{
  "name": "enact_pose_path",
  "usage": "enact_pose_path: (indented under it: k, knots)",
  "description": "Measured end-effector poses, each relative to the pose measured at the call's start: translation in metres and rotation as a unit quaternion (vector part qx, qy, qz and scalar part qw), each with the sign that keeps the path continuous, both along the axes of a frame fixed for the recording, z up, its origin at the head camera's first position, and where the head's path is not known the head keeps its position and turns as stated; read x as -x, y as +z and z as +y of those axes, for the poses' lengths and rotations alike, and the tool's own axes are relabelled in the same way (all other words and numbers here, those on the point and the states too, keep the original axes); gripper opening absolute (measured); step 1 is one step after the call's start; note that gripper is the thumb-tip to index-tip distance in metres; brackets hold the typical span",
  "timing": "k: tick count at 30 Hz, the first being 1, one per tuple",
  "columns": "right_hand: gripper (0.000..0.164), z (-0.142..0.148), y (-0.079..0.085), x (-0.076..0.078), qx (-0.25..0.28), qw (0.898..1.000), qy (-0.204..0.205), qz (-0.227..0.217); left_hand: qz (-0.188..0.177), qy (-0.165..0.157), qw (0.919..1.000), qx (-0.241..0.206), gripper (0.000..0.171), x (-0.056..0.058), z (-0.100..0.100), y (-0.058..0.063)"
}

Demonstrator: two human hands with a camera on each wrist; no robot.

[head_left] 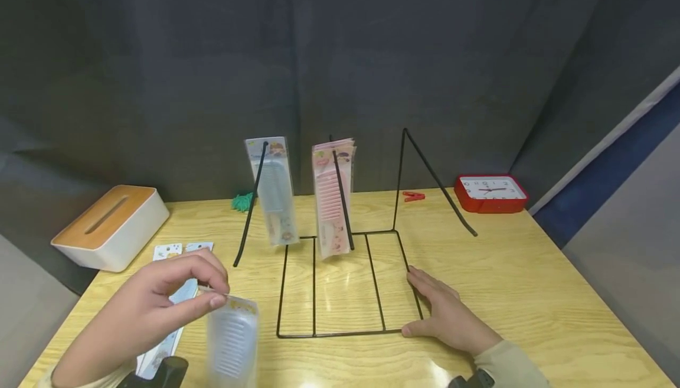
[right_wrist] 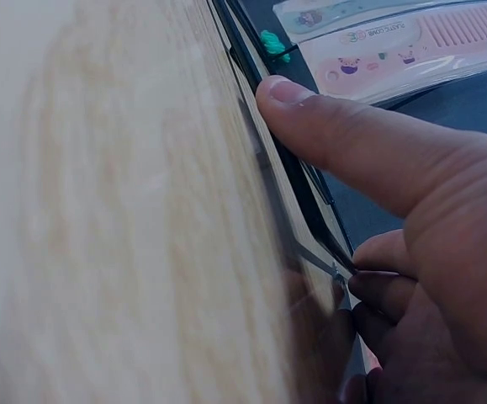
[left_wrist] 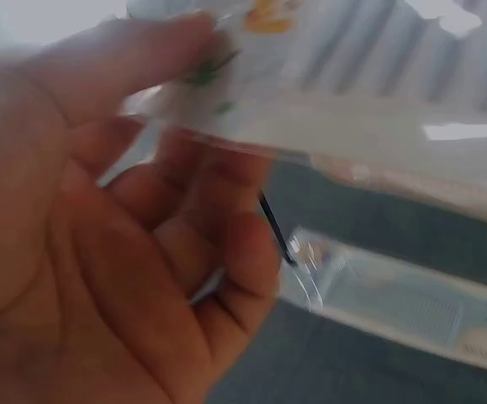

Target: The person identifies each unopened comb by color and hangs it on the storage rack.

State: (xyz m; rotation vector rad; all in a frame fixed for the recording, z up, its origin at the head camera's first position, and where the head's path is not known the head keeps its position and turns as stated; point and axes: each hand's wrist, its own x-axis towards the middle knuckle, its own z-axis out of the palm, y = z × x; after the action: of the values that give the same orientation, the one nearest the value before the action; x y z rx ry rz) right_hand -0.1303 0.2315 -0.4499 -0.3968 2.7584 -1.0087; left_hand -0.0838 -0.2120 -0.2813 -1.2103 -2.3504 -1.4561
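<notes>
**Packaged comb pinched in the left hand beside a wire rack**

The whole upper part of the head view is filled by a dark curtain (head_left: 340, 69), and the lower part by a wood-grain table (head_left: 531, 293). A black wire rack (head_left: 347, 335) is stood at the centre, its barred base laid flat and three slanting arms raised above it.

At lower left, the left hand (head_left: 154, 305) is held in a narrow pinch, the top edge of a clear comb package (head_left: 232, 344) being caught between thumb and forefinger; the package is hung below the fingers, left of the rack's base and apart from it. At lower right, the right hand (head_left: 446, 314) is set at the base's near right corner, thumb and fingers spread wide, the thumb being rested on the front bar and the fingertips laid against the side bar.

A white tissue box (head_left: 111, 228) with a wood-toned lid is placed at left. Pink comb packages (head_left: 332, 199) are hung on the middle arm, and a blue comb package (head_left: 273, 193) on the left arm. A red clock (head_left: 491, 194) is set at right of centre. Flat blue packs (head_left: 159, 355) are partly covered by the left hand. Behind the left arm a green bundle (head_left: 241, 202) is seen, and right of centre a small red clip (head_left: 413, 196).
</notes>
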Motion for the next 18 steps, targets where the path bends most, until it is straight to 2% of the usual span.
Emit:
enact_pose_path:
  k: [2,4,9,13,18]
  knots:
    - [0.114,-0.001,0.000,0.000,-0.001,1.000,0.002,0.003,0.016,-0.021,0.9983,-0.051,0.033,-0.005,0.004,0.002]
    - [0.114,0.000,0.000,0.000,-0.003,1.000,0.002,0.005,0.031,-0.031,0.9940,-0.100,0.035,-0.005,0.009,0.003]
    - [0.115,0.001,-0.002,0.000,-0.001,1.000,0.001,0.002,0.030,0.000,0.9857,-0.166,0.033,0.000,0.017,0.005]
    - [0.115,0.000,-0.003,0.001,0.000,1.000,0.003,0.001,0.030,0.007,0.9840,-0.175,0.032,0.003,0.021,0.006]
    - [0.115,0.000,-0.001,0.000,0.000,1.000,0.004,0.003,0.023,0.027,0.9884,-0.148,0.032,0.002,0.025,0.010]
